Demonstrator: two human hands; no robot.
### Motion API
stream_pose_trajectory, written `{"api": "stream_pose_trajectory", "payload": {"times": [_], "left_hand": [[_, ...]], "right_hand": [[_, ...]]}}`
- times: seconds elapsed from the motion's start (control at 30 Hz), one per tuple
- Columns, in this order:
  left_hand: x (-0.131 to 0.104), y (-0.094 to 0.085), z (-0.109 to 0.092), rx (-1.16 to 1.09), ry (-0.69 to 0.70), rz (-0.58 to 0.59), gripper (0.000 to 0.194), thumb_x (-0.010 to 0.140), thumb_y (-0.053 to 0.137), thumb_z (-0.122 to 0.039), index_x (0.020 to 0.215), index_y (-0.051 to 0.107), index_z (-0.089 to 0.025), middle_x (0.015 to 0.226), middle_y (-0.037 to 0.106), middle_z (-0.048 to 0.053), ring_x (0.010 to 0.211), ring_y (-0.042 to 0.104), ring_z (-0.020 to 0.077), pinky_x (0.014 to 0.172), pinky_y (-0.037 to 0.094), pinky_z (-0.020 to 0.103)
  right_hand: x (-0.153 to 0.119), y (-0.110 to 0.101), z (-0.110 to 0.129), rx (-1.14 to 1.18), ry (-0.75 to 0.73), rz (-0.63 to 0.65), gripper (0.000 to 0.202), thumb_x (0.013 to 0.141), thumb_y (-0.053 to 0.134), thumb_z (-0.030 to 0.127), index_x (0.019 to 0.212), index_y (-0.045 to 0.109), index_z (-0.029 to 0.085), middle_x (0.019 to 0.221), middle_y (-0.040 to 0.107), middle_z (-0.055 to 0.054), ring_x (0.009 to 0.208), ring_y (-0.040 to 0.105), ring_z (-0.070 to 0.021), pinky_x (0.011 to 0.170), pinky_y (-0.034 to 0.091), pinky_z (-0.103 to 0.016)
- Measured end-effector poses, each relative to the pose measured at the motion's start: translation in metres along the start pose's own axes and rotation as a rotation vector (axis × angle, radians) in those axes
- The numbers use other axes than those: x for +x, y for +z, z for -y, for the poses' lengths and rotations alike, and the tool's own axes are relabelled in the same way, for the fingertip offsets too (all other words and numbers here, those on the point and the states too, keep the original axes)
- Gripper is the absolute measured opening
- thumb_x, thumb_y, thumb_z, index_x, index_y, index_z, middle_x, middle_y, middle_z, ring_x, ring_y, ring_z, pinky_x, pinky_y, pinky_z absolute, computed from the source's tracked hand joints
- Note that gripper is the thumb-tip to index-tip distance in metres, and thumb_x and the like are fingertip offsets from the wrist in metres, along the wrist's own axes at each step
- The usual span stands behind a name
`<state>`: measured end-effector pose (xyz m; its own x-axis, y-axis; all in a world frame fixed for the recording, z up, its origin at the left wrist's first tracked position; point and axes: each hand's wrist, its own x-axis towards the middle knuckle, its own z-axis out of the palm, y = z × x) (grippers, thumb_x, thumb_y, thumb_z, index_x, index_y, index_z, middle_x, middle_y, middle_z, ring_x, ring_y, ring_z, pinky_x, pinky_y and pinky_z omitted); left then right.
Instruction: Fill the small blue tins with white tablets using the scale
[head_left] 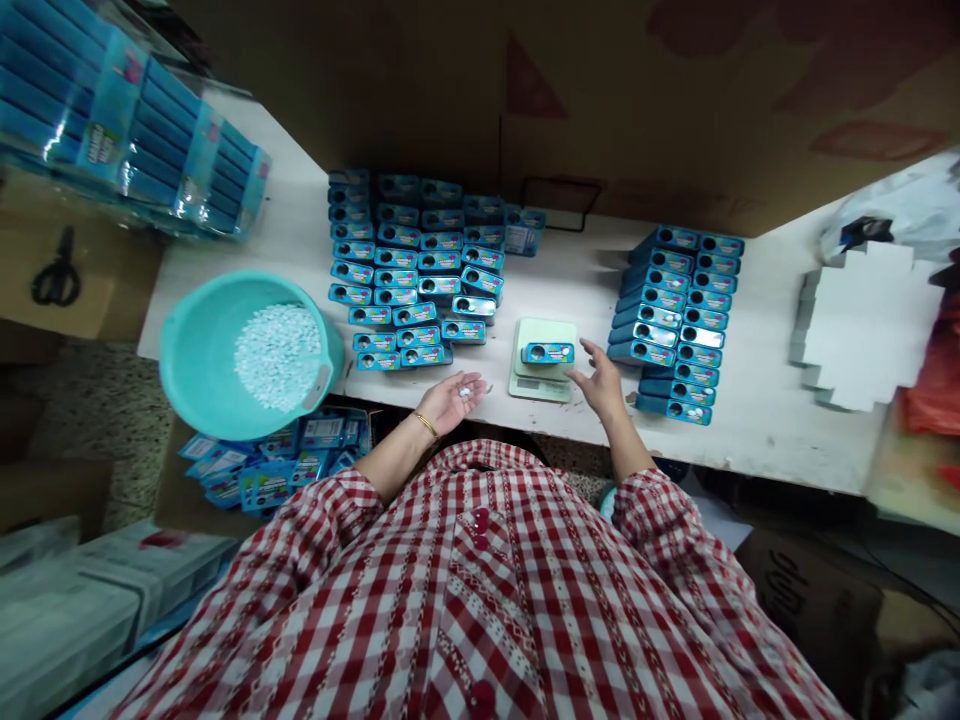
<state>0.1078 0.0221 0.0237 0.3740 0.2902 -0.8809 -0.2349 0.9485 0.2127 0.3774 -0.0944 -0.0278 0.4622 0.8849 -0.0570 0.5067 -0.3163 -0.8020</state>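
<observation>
My left hand [452,402] is palm up at the table's front edge, fingers loosely curled, holding a few small white tablets [465,392] in the palm. To its right, a pale green kitchen scale [524,386] carries one upright blue box [549,353] with a dark round spot on its top end. My right hand [600,383] is just right of that box, thumb and fingers apart with nothing between them. Whether a fingertip touches the box or scale I cannot tell. A turquoise basin [180,345] at left contains many white tablets [277,355].
Rows of blue boxes [416,260] stand left of the scale, more blue boxes [679,320] right. A large cardboard carton [540,110] looms behind. Wrapped blue packs [135,120], scissors [56,275], white stacked cartons [862,325] and a box of blue packets [277,470] surround the table.
</observation>
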Motion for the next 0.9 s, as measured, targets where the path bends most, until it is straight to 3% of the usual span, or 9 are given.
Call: {"api": "stream_pose_trajectory", "payload": {"times": [0.13,0.27,0.43,0.53,0.63,0.77,0.9], "left_hand": [[0.008,0.014,0.0,0.009,0.001,0.021,0.029,0.088,0.041,-0.025,0.093,0.063,-0.007,0.08,0.066,0.012,0.076,0.063,0.0164,0.071,0.05,0.027],[0.026,0.038,0.001,-0.012,-0.003,0.056,0.033,0.089,0.038,-0.029,0.099,0.062,-0.008,0.08,0.065,0.012,0.075,0.061,0.0165,0.073,0.049,0.029],[0.046,0.066,0.0,-0.09,0.025,0.084,0.035,0.088,0.041,-0.036,0.091,0.062,-0.009,0.07,0.06,0.008,0.063,0.057,0.0143,0.064,0.047,0.026],[0.051,0.074,0.0,-0.137,0.017,0.111,0.033,0.089,0.04,-0.033,0.083,0.063,-0.01,0.065,0.06,0.006,0.057,0.056,0.0126,0.058,0.045,0.024],[0.054,0.075,0.0,-0.173,-0.006,0.147,0.03,0.088,0.039,-0.026,0.079,0.063,-0.01,0.061,0.06,0.005,0.054,0.055,0.0119,0.056,0.044,0.023],[0.059,0.076,0.001,-0.153,-0.026,0.193,0.029,0.087,0.04,-0.021,0.082,0.065,-0.008,0.061,0.061,0.006,0.055,0.057,0.0128,0.058,0.044,0.023],[0.06,0.078,0.003,-0.218,-0.042,0.2,0.024,0.085,0.042,-0.017,0.08,0.064,-0.009,0.06,0.062,0.005,0.053,0.056,0.0115,0.058,0.045,0.022]], "right_hand": [[0.014,0.013,-0.002,0.107,-0.012,0.063,0.056,0.07,0.063,0.037,0.121,0.05,0.02,0.124,0.054,-0.009,0.112,0.052,-0.0232,0.093,0.043,-0.041],[0.019,0.021,0.01,0.13,-0.054,0.119,0.039,0.077,0.054,0.038,0.11,0.056,0.017,0.103,0.063,-0.007,0.094,0.058,-0.0209,0.084,0.047,-0.037],[0.011,0.015,0.068,-0.366,-0.379,0.151,0.037,0.084,0.049,0.028,0.119,0.053,0.019,0.107,0.058,-0.01,0.099,0.05,-0.0238,0.088,0.041,-0.04],[0.006,0.012,0.109,-0.685,-0.581,0.165,0.038,0.085,0.045,0.02,0.122,0.052,0.02,0.107,0.058,-0.012,0.099,0.046,-0.0253,0.093,0.033,-0.046],[0.003,0.014,0.137,-0.827,-0.742,0.175,0.039,0.086,0.039,0.015,0.123,0.051,0.019,0.11,0.057,-0.013,0.101,0.043,-0.0253,0.095,0.026,-0.048],[0.001,0.016,0.148,-0.879,-0.865,0.202,0.038,0.088,0.037,0.015,0.123,0.05,0.018,0.111,0.057,-0.011,0.106,0.04,-0.0251,0.097,0.022,-0.047],[0.004,0.01,0.14,-0.872,-0.8,0.173,0.037,0.087,0.039,0.016,0.122,0.051,0.021,0.11,0.058,-0.009,0.103,0.042,-0.0242,0.095,0.024,-0.045]]}}
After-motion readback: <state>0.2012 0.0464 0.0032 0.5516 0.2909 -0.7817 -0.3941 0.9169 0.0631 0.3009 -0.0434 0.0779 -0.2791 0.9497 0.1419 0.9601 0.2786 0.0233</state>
